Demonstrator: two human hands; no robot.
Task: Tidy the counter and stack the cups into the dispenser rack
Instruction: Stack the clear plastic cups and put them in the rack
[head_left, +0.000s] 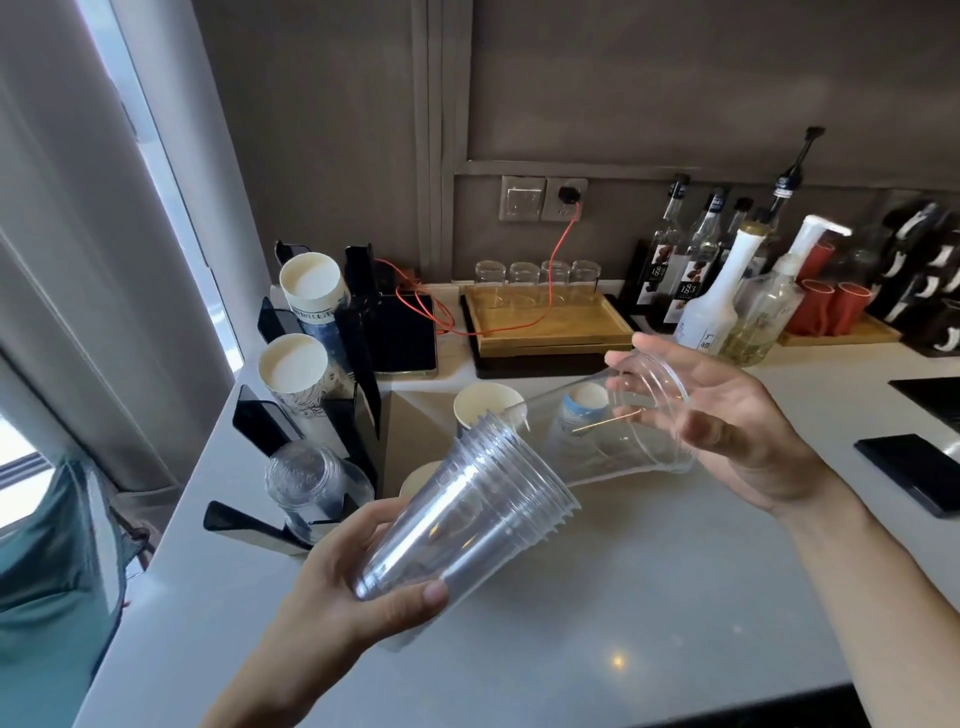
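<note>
My left hand (358, 577) grips the base of a nested stack of several clear plastic cups (467, 509), tilted with the rims pointing up and right. My right hand (737, 431) holds a single clear plastic cup (613, 421) by its rim, lying sideways with its base pointing at the stack's open mouth. The black dispenser rack (358, 332) stands at the left along the counter edge, with two stacks of paper cups (306, 291) in its upper slots and clear cups (311, 483) in the lowest slot. Loose paper cups (485, 402) stand on the counter behind the stack.
A wooden tray (550, 325) with upturned glasses sits at the back, with a red cable across it. Syrup bottles (701, 280) and red cups (826, 306) crowd the back right. A dark phone-like slab (919, 478) lies at the right edge. A window frame runs along the left.
</note>
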